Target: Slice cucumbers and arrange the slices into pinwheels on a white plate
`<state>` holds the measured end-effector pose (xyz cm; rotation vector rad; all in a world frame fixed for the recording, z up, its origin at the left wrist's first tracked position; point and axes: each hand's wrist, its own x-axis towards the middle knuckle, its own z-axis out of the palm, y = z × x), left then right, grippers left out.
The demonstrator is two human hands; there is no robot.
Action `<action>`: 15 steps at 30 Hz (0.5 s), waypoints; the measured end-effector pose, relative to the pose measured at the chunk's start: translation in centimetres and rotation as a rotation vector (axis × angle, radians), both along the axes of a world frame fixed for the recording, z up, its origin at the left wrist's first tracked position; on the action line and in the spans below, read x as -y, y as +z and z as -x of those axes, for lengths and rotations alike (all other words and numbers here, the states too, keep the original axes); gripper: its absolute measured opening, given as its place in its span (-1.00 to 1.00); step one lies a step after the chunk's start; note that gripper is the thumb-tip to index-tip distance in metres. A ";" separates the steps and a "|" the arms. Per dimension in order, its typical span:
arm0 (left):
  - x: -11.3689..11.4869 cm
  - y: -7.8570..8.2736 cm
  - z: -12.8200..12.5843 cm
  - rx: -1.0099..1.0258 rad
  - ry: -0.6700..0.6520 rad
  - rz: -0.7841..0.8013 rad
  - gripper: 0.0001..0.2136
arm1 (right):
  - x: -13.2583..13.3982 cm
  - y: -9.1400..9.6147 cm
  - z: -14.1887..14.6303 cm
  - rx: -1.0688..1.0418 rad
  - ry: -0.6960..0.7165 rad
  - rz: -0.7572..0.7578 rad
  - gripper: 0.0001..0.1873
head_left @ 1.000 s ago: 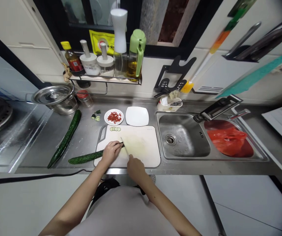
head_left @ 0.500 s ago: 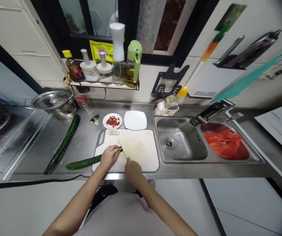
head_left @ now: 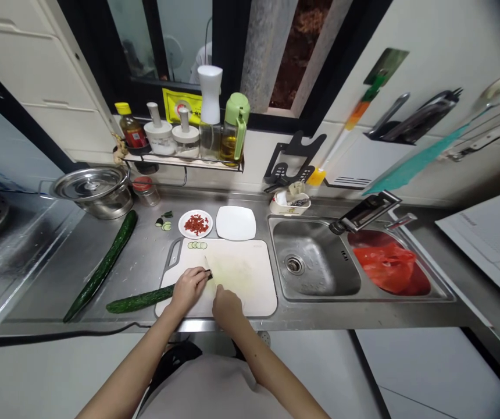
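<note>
On a white cutting board (head_left: 250, 279) lies a long dark green cucumber (head_left: 139, 300), its left part sticking out over the steel counter. My left hand (head_left: 188, 287) is closed over the cucumber's right end and pins it to the board. My right hand (head_left: 226, 304) is closed round the handle of a knife (head_left: 210, 269), whose blade stands against the cucumber's cut end just right of my left fingers. Three thin cucumber slices (head_left: 197, 245) lie at the board's far left edge.
A second whole cucumber (head_left: 102, 266) lies on the counter to the left, beside a lidded steel pot (head_left: 90, 189). Behind the board sit a small plate of chopped red chilli (head_left: 195, 224), a white plate (head_left: 235, 223) and cucumber ends (head_left: 163, 223). A sink (head_left: 313, 265) lies to the right, with red plastic (head_left: 385, 269) in the further basin.
The view has tilted up, so everything sits lower and further left in frame. Both hands keep their hold; the knife stays at the cucumber's cut end.
</note>
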<state>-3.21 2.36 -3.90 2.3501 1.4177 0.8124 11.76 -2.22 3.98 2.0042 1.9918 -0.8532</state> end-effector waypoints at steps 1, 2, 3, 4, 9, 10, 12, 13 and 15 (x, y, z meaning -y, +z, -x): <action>0.0 0.0 0.0 0.000 0.001 -0.001 -0.80 | 0.1 0.0 -0.1 0.003 -0.007 0.003 -0.72; 0.0 0.0 0.0 0.000 0.002 -0.002 -0.80 | 0.2 0.0 -0.2 0.008 -0.012 0.008 -0.72; 0.0 0.0 0.0 0.001 0.000 -0.003 -0.80 | 0.3 0.0 -0.3 0.013 -0.016 0.016 -0.72; 0.0 0.0 0.0 0.003 -0.001 -0.005 -0.80 | 0.5 0.0 -0.4 0.019 -0.018 0.026 -0.72; 0.0 0.0 -0.2 0.020 -0.008 -0.001 -0.79 | 0.7 -0.1 -0.6 0.038 -0.021 0.029 -0.70; 0.0 0.0 -0.2 0.024 -0.010 0.003 -0.78 | 0.5 -0.1 -0.5 0.037 -0.020 0.028 -0.70; 0.0 0.0 -0.2 0.027 -0.009 0.010 -0.78 | 0.2 -0.2 -0.4 0.034 -0.018 0.033 -0.69; 0.0 0.0 -0.2 0.028 -0.006 0.012 -0.77 | 0.0 -0.3 -0.4 0.033 -0.019 0.038 -0.69; 0.0 0.0 -0.2 0.030 -0.003 0.015 -0.76 | -0.3 -0.5 -0.3 0.031 -0.022 0.044 -0.68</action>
